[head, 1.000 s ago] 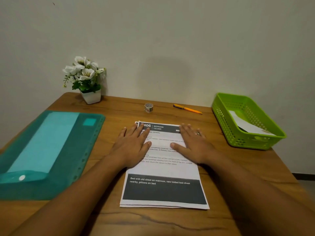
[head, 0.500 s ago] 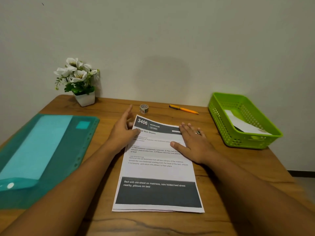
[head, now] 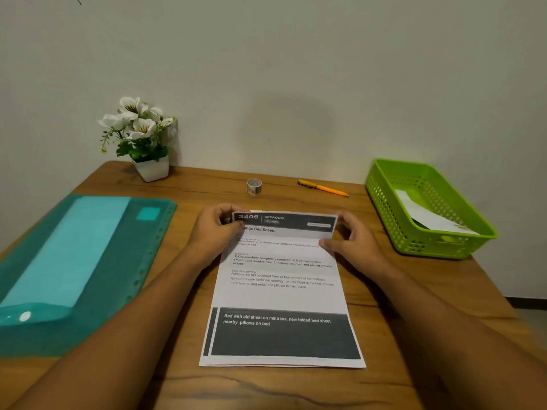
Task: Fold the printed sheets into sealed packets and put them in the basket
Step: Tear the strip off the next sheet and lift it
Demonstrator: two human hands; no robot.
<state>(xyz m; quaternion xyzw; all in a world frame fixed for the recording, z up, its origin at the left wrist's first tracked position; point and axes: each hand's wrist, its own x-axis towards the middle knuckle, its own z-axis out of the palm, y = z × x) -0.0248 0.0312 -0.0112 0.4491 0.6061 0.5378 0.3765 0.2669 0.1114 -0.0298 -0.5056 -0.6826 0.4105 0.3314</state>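
Observation:
A small stack of printed sheets (head: 282, 291) lies in the middle of the wooden table, dark header "3406 BEDROOM" at its far end. My left hand (head: 214, 232) pinches the top sheet's far left corner. At the far right corner my right hand (head: 352, 239) pinches the same sheet. That far edge is lifted a little off the sheets below. A green plastic basket (head: 384, 202) stands at the right, with a folded white packet (head: 426, 217) inside. A small roll of tape (head: 254, 186) stands beyond the sheets.
A teal plastic folder (head: 97, 261) lies on the left of the table. A white pot of white flowers (head: 145, 143) stands at the back left by the wall. An orange pen (head: 324, 188) lies at the back, between tape and basket.
Both hands lay flat on the sheets a second ago. They slid up to the far corners and now pinch the top sheet, whose far edge has come up.

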